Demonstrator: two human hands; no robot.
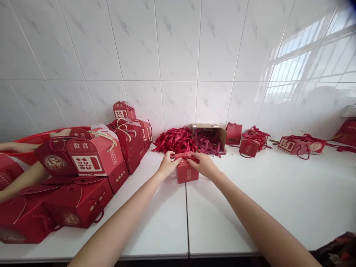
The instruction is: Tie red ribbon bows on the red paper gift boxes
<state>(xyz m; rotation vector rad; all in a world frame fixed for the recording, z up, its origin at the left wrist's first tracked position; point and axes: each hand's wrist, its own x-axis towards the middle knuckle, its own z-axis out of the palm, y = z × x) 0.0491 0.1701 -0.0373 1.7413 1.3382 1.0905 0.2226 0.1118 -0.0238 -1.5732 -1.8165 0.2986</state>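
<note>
Both hands, left hand (167, 165) and right hand (204, 165), pinch the red ribbon (187, 157) atop a small red box (187, 172) (loose ribbon pile (175, 140) just beyond the fingertips).

Really bright daylight here. It comes in from my right: you can see the window mirrored as a big glare patch on the glossy wall tiles (311, 63), washing out that corner. The white table (278, 200) is evenly lit, with only faint soft shadows under my arms. The middle is sharp. The edges bend a lot, wide-lens style, so the tile lines curve and my forearms look stretched. The bottom right corner is dark and smeary.
</note>
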